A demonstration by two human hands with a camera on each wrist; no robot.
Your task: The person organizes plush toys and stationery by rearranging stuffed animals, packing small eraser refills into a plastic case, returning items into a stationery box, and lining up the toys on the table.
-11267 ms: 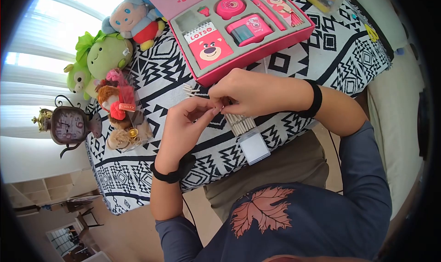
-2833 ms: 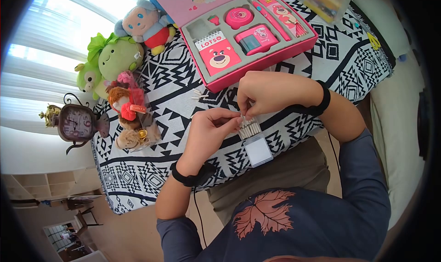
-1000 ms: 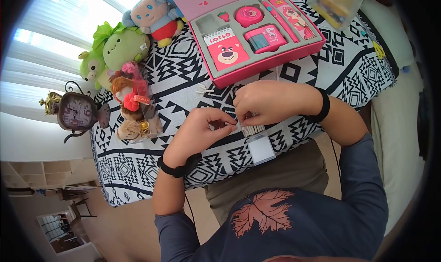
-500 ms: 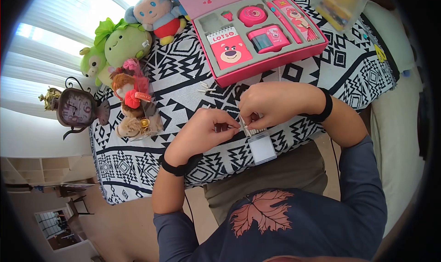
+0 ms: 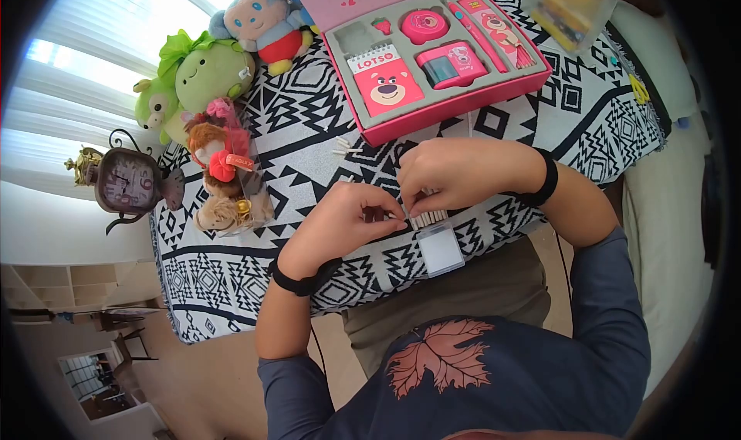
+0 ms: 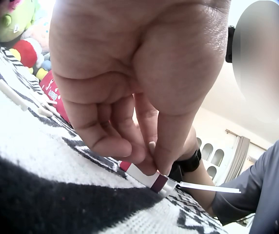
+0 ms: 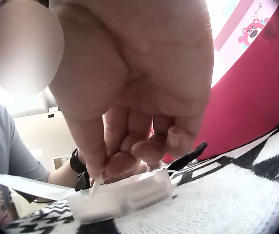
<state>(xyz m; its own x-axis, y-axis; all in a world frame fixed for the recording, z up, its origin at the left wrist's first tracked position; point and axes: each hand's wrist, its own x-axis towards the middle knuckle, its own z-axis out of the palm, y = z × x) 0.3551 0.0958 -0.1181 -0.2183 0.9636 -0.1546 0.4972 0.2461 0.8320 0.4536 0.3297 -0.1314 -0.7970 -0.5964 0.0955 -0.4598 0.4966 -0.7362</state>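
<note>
A small clear plastic case point(image 7: 144, 192) lies on the patterned cloth with its lid point(image 5: 441, 251) folded back toward the person. Short white sticks point(image 5: 430, 220) lie in rows inside it. Over the case, the right hand point(image 5: 455, 174) pinches one white stick point(image 7: 96, 185) between thumb and forefinger, its lower end inside the case wall. Beside the case's left edge, the left hand point(image 5: 347, 216) has thumb and fingertips together around a small white stick, mostly hidden by the fingers. Several loose white sticks point(image 5: 344, 147) lie on the cloth beyond the left hand.
A pink gift box point(image 5: 455, 104) with a notepad and stationery stands open beyond the hands. Plush toys point(image 5: 212, 73), a bagged doll point(image 5: 220, 162) and a clock point(image 5: 127, 179) are at the left. A clear bag point(image 5: 567, 15) and yellow scissors point(image 5: 639, 89) are at the far right.
Since the earliest frame both hands have moved right and nearer the case, and the bunched sticks now sit covered by the right hand. Over the last half second the right fingers shift slightly.
</note>
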